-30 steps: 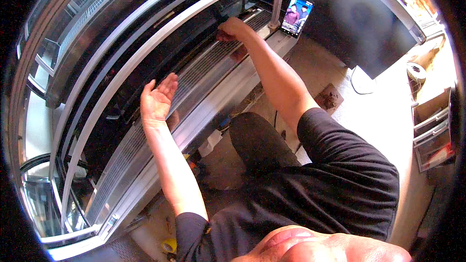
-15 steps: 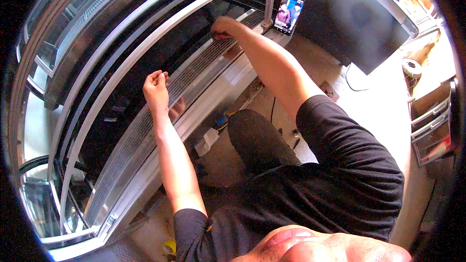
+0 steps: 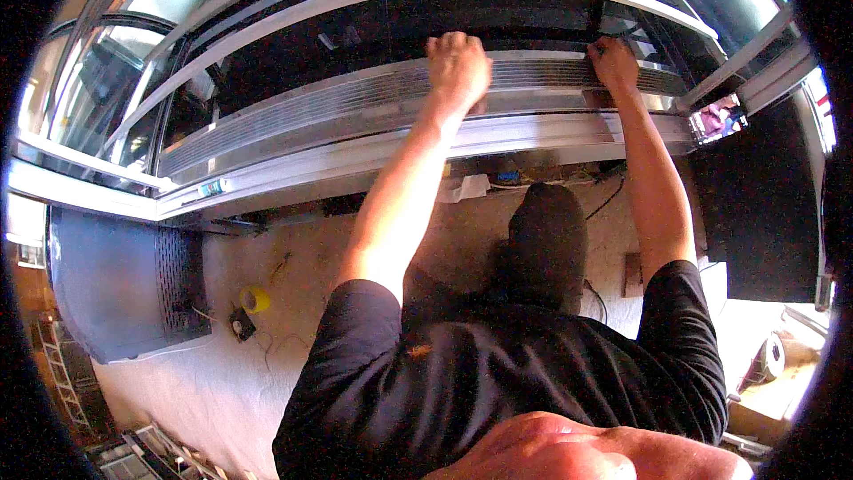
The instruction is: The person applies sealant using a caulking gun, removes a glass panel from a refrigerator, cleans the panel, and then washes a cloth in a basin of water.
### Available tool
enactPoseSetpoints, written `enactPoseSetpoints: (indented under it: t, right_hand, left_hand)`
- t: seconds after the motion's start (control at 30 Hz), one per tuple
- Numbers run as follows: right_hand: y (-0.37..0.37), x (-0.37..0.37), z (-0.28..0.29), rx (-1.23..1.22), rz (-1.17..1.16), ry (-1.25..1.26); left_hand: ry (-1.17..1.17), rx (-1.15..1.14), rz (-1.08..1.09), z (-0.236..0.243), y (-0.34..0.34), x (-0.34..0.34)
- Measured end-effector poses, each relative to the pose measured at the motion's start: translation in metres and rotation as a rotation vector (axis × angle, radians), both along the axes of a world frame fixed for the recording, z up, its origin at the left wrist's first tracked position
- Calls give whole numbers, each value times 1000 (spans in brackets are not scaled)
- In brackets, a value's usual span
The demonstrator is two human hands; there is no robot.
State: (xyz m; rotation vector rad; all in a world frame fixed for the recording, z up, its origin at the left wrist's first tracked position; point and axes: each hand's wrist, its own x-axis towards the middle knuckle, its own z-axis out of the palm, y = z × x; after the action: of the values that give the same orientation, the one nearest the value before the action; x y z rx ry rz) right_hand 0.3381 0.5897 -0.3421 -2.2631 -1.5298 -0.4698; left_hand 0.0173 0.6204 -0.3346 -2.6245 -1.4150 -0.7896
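Both my arms reach into a glass-sided display case with a pale metal frame [image 3: 373, 147]. My left hand [image 3: 459, 73] is above the middle of the long slotted vent strip [image 3: 320, 111], back of the hand up and fingers curled closed. My right hand [image 3: 616, 67] is over the right part of the strip, its thumb and fingers drawn together at the strip's far edge. Whatever either hand may hold is hidden or too small to make out. Beyond the strip lies the dark interior floor [image 3: 284, 67] of the case.
A lit phone [image 3: 718, 118] leans at the case's right corner, beside a large black panel [image 3: 760, 213]. A dark box with slots [image 3: 124, 280] stands at left. Yellow tape [image 3: 255, 300] and cables lie on the floor. My knee [image 3: 546, 240] is close below the case's front edge.
My view has swung round, so the case now lies across the top. My left hand has turned from raised, bent fingers to back-up and curled closed. My right hand remains by the vent strip.
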Motion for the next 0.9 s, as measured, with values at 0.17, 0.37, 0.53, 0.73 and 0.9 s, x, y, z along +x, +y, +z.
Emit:
enactPoseSetpoints:
  t: [0.17,0.37,0.53,0.73,0.9]
  right_hand:
    - [-1,-20,-2,-33,158,-159]
    - [-8,-36,33,-273,251,43]
    - [-32,-47,6,-127,288,-46]
    - [-106,-130,-14,173,301,-12]
    - [-106,-126,-17,234,341,-36]
  left_hand:
    - [35,-212,90,-16,20,-84]
    - [105,-215,111,-19,18,-85]
    - [78,-276,40,-14,32,-87]
    - [179,-390,83,-10,52,-68]
    - [188,-325,95,-17,54,-51]
